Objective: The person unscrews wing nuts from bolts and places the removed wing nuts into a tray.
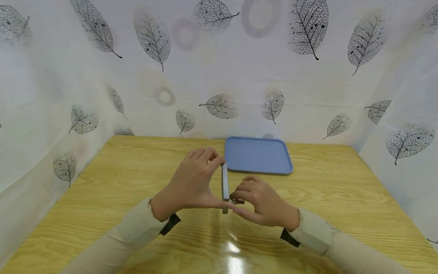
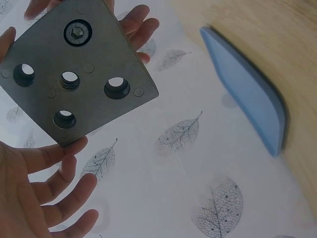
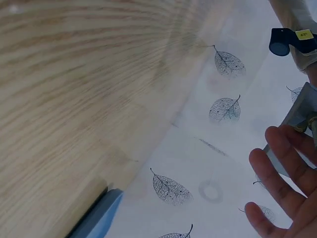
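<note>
A square grey metal plate [image 2: 44,99] with several round holes stands on edge above the table, held at opposite ends by the thumb and a finger of my left hand [image 1: 193,182]. Seen in the left wrist view, a hexagonal bolt end [image 2: 77,32] sits in one corner hole. My right hand [image 1: 263,199] is at the plate's near end, on its right side, and its fingers hold a small dark metal rod [image 1: 238,202] that sticks out there. In the right wrist view the right hand's loose fingers [image 3: 282,188] partly cover the plate [image 3: 298,110] and a brass-coloured part [image 3: 301,127].
A blue tray [image 1: 258,155] lies at the back of the wooden table [image 1: 137,167], beyond both hands. White leaf-print cloth [image 1: 219,76] hangs behind the table and along both sides.
</note>
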Available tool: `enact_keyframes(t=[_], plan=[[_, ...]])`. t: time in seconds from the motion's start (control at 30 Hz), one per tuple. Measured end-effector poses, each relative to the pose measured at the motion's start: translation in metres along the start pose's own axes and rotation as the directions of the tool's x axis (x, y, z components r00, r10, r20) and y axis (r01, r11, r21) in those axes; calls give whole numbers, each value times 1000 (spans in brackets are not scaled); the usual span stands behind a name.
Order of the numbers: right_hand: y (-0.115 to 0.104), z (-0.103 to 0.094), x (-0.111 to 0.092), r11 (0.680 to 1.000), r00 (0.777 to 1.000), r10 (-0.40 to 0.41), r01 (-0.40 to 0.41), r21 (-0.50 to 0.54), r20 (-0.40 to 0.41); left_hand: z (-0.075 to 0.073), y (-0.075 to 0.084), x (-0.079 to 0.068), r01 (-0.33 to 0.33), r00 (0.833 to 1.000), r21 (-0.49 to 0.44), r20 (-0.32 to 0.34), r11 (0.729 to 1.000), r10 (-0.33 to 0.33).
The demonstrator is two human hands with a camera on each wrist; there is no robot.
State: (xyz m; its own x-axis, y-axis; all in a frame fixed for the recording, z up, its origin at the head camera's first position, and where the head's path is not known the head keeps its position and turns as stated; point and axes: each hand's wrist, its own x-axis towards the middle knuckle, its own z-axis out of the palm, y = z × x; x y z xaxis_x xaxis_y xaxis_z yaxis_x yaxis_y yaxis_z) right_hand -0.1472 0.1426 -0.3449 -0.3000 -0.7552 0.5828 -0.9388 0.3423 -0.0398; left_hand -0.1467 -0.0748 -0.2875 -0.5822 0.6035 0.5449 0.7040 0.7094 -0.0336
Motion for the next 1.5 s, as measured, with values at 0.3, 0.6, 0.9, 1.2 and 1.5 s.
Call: enact_keyframes(t=[0.3, 0.6, 0.9, 1.2, 1.5], plan=[[0, -1, -1, 979, 983, 136, -152, 135, 125, 1, 0, 0, 2, 1000, -13, 1, 1000, -2], [2, -2, -1, 913, 958, 214, -265, 309, 190, 1, 1, -1, 3, 1000, -7, 5, 1000, -3], [2, 2, 0, 941, 980, 178, -196, 275, 90, 0, 0, -1, -4, 1000, -11, 7, 1000, 4], [0, 7, 1, 988, 981, -62, 34, -151, -183, 0, 0, -2, -8, 1000, -1, 26, 1000, 8], [-1, 6, 0, 957, 964, -164, 103, -272, -210, -1, 2, -2, -5, 999, 2, 32, 1000, 5]])
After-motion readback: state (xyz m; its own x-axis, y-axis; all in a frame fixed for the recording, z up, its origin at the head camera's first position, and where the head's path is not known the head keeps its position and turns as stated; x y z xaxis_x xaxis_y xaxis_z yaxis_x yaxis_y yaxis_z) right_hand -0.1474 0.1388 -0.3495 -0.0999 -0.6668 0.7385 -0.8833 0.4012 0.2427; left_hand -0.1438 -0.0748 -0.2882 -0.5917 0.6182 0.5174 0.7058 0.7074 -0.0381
